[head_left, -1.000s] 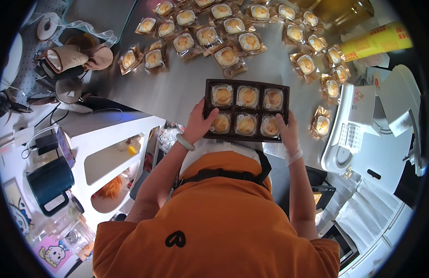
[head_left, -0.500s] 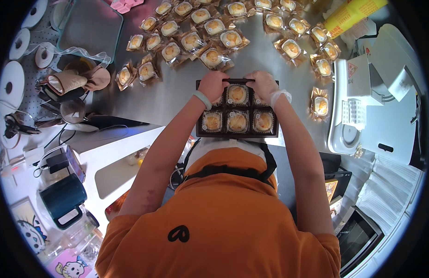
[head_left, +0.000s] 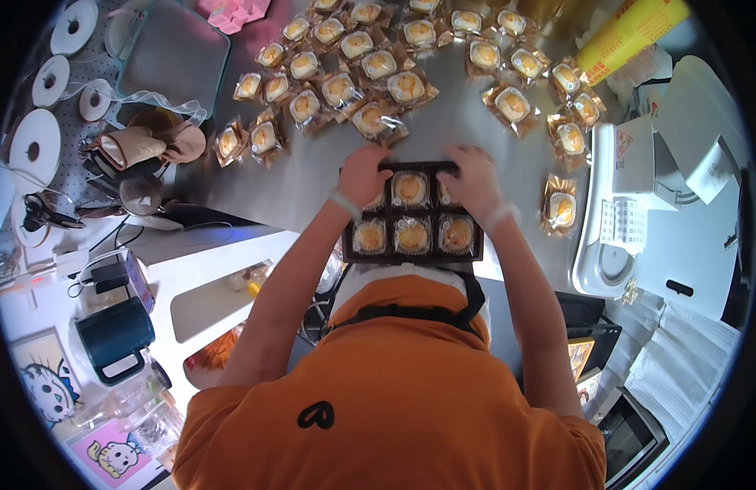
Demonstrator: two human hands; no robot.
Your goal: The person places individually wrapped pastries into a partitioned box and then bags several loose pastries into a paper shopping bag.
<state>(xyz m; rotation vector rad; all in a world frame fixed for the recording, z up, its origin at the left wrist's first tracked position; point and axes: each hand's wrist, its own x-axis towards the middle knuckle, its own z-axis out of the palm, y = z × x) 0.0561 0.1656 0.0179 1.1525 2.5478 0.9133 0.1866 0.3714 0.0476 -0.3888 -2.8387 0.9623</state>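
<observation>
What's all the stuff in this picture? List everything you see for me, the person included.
Box: one, dark brown, near the bench edge
Boxed pastries: six, yellow-white, one per compartment, two part-hidden
Bench: one, grey, upper middle
Wrapped pastries: over twenty, yellow-white, on the bench
Pack: one, yellow, upper right
White equipment: several pieces, right
Tray: one, grey, upper left
Reels: at least four, white, upper left
Scissors: one pair, black, left
Mug: one, dark teal, left
Small clutter: uncountable, mixed, left
Shirt: one, orange, lower middle
Left hand: one, pale bracelet, on box's far left corner
Right hand: one, pale cuff, blurred, over far right corner
</observation>
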